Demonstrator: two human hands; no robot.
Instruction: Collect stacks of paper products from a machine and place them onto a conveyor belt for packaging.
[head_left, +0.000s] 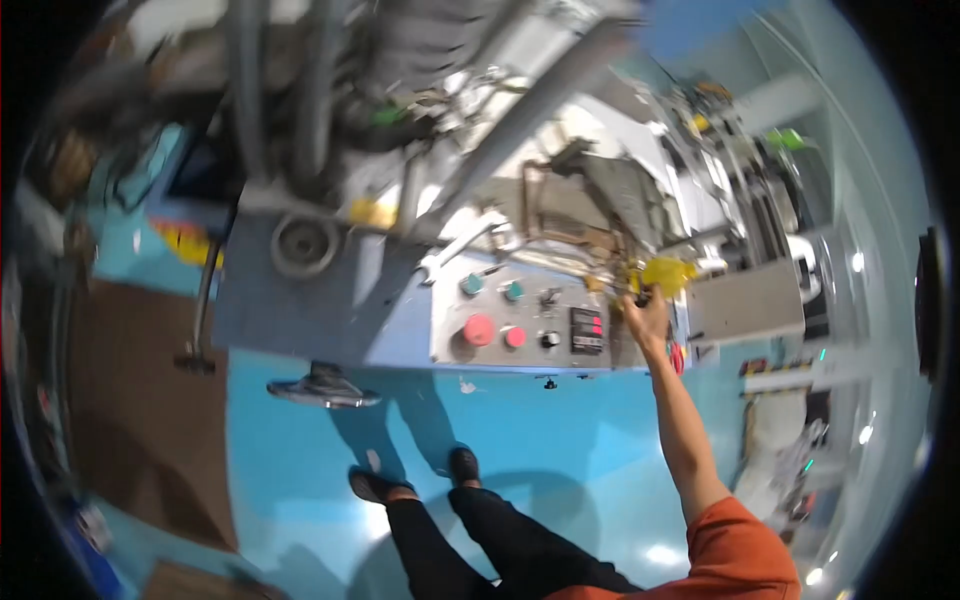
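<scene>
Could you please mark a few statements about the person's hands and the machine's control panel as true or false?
1. The right hand reaches to a yellow piece on the machine. True.
2. The left hand is pressing a red button. False: the left hand is not in view, and neither of the two red buttons is touched.
3. The control panel carries two teal buttons above the red ones. True.
4. The floor in front of the machine is red. False: it is blue.
5. The person wears an orange sleeve. True.
</scene>
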